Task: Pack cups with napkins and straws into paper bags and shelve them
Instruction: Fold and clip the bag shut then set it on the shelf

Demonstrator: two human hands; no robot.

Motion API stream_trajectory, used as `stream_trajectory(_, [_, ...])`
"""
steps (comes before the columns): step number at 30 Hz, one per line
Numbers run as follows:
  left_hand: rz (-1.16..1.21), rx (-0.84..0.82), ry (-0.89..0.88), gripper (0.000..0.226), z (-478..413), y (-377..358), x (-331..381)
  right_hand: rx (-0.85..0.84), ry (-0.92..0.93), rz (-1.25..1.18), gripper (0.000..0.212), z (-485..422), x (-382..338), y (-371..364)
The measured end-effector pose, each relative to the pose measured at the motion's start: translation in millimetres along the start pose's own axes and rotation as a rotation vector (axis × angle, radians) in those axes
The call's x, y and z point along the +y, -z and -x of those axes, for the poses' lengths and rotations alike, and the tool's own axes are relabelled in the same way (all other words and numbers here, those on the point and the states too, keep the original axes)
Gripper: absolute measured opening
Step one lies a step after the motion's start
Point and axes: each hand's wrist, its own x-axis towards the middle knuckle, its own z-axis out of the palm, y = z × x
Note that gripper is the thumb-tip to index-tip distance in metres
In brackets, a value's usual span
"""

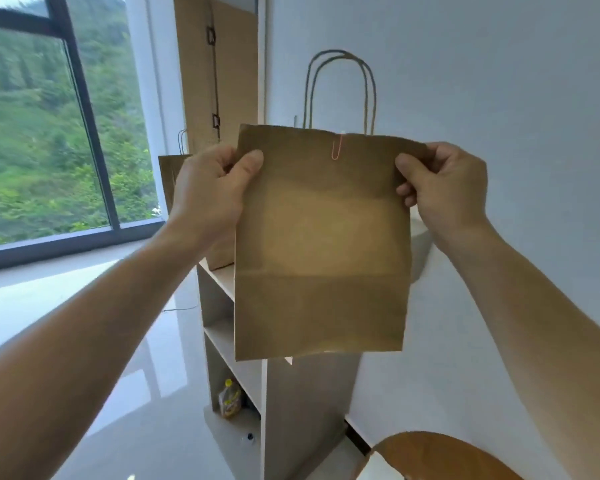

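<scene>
A brown paper bag hangs in the air in front of me, its top edge closed with a pink paper clip and its twisted handles standing up. My left hand pinches the bag's upper left corner. My right hand pinches its upper right corner. The bag is held above and in front of a white shelf unit. A second brown paper bag stands on the shelf's top, mostly hidden behind my left hand and the held bag. What the held bag contains cannot be seen.
The shelf unit stands against a white wall. A small yellow-capped bottle sits in its lower compartment. A large window fills the left. Glossy white floor lies below. A wooden tabletop edge shows at the bottom right.
</scene>
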Motion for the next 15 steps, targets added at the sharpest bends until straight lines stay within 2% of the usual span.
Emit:
stream_trajectory(4, [-0.081,0.099,-0.020,0.015,-45,20,-7,-0.096,0.014,-0.059,0.004,-47,0,-53])
stream_trajectory(7, [-0.190,0.125,-0.030,0.025,-72,29,-29,-0.213,-0.064,-0.065,0.007,-77,18,-101])
stream_trajectory(11, [-0.398,0.059,-0.013,0.025,-93,34,-74,-0.327,-0.171,-0.008,0.015,-102,58,-161])
stream_trajectory(15, [-0.477,-0.045,0.018,0.032,-113,37,-129,-0.397,-0.224,0.038,0.020,-116,93,-211])
